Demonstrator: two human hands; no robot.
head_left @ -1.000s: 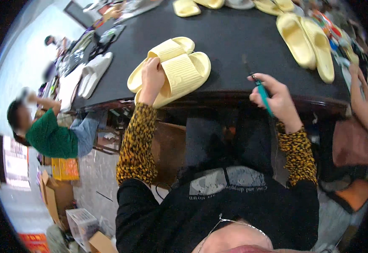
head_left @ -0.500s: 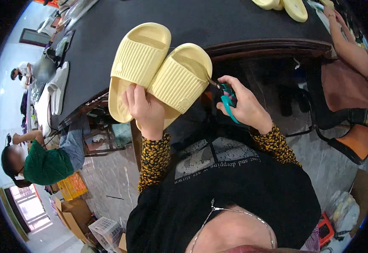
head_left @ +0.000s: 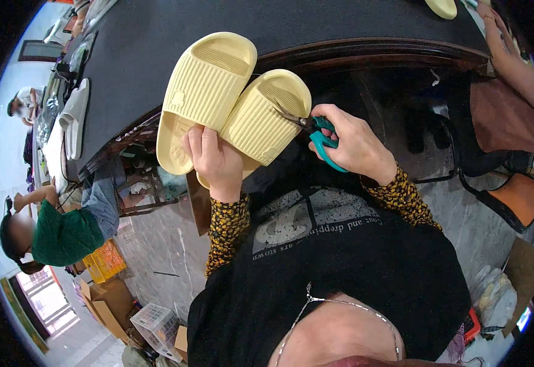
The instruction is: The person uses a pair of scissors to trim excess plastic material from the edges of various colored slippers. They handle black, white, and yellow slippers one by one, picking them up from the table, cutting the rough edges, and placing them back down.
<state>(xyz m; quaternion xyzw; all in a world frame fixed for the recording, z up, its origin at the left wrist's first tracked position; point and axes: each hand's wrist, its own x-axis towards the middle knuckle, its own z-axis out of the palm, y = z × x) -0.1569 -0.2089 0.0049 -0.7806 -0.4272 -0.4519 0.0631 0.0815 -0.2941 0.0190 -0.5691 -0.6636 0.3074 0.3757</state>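
My left hand grips a pair of pale yellow slide sandals, its fingers at the inner edges where the two meet. The left slide leans at a slant beside the right slide, both with ribbed straps. A thin thread seems to span the gap between their upper parts. In my right hand is a pair of scissors with teal handles. The blades look parted and lie over the strap edge of the right slide. Whether they touch it, I cannot tell.
A dark table runs across the top, another yellow slide near its far right. White slides lie at left. A person in green sits left; another person's arm shows at right. An orange-backed chair stands right.
The scissors have moved left, so their blades now lie over the right slide's strap edge and show spread. The slides have shifted slightly right, and the whole view has turned a little.
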